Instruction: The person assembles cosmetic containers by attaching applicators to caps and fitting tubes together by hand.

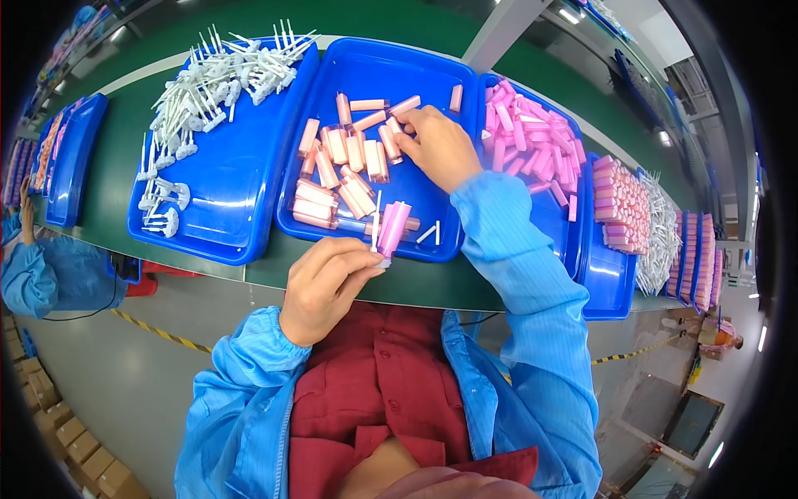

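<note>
Held tube (394, 229): pink; stick (376, 220) beside it, white. Ctr. tray (417, 183): plain blue; tubes (338, 145) in it peach w/ darker pinkish-brown see-through ends. L tray (224, 200): same blue, w/ off-white stems (249, 71). Pcs. (532, 137) in R tray: brighter pink, approx. lilac in spots. Stacked tubes (621, 208), far R: pink & peach mix. Table (416, 287): dk. green. Person's sleeve (532, 274): lt. blue w/ fine tone-on-tone stripes; shirt (374, 374) dk. red. Co-worker's sleeve (41, 274): blue. Floor (191, 299): grey; tape (162, 330) yellow & blk. diag. stripes. Boxes (83, 445): brown.
</note>
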### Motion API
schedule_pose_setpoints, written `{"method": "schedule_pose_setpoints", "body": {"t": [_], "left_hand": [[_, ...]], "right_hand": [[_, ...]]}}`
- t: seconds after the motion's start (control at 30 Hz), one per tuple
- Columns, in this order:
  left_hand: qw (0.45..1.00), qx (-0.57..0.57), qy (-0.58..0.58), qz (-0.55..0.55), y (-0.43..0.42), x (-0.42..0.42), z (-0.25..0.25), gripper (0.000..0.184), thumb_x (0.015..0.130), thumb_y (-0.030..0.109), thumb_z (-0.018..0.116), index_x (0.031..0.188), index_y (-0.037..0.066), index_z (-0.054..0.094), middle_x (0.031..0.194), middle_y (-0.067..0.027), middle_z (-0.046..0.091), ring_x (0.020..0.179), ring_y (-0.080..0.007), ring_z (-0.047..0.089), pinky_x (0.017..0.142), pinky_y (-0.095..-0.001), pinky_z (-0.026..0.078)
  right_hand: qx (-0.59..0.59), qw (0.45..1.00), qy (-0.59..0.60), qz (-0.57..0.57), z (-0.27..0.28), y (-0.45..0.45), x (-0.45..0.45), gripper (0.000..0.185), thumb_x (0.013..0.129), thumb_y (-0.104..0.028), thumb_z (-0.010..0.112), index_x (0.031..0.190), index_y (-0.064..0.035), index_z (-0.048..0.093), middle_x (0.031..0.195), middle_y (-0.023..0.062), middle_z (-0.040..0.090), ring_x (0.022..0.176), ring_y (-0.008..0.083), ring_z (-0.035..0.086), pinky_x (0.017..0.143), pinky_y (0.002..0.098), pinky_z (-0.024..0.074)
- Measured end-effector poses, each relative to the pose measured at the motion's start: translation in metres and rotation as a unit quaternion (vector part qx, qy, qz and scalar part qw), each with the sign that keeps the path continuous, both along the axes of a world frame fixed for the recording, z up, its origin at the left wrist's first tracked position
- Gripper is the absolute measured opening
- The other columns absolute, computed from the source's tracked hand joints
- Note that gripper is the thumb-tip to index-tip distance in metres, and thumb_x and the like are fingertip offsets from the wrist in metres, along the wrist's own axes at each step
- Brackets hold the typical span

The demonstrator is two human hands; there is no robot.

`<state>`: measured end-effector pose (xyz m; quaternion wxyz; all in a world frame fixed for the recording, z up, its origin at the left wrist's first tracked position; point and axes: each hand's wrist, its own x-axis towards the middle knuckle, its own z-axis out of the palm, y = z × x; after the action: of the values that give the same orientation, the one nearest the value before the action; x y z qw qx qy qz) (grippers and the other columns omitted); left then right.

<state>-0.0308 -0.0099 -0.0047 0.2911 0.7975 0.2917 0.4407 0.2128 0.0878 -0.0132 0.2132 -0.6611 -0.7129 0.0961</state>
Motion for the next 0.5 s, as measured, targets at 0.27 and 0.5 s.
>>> {"method": "schedule_pose_setpoints", "body": {"t": [0.27,0.5], "left_hand": [[1.000,-0.023,-0.014,-0.002,0.001,-0.011,0.004,0.031,0.074,-0.010,0.080,0.100,0.003,0.071,0.095,-0.0111,0.070,0.086,-0.0252,0.069,0.073,-0.0338,0.056],[0.996,-0.046,-0.011,-0.082,0.001,-0.009,0.018,0.031,0.073,-0.011,0.077,0.101,0.003,0.073,0.099,-0.0095,0.069,0.088,-0.0250,0.068,0.075,-0.0338,0.056]], "right_hand": [[-0.130,0.991,0.032,-0.006,0.019,0.001,0.012,0.026,0.083,-0.018,0.075,0.098,0.0006,0.065,0.095,0.0182,0.071,0.085,0.0338,0.071,0.078,0.0410,0.0576],[-0.110,0.822,0.553,-0.078,0.050,-0.069,-0.018,0.041,0.095,-0.018,0.071,0.129,-0.0021,0.053,0.088,0.0102,0.071,0.080,0.0158,0.069,0.071,0.0293,0.0547]]}}
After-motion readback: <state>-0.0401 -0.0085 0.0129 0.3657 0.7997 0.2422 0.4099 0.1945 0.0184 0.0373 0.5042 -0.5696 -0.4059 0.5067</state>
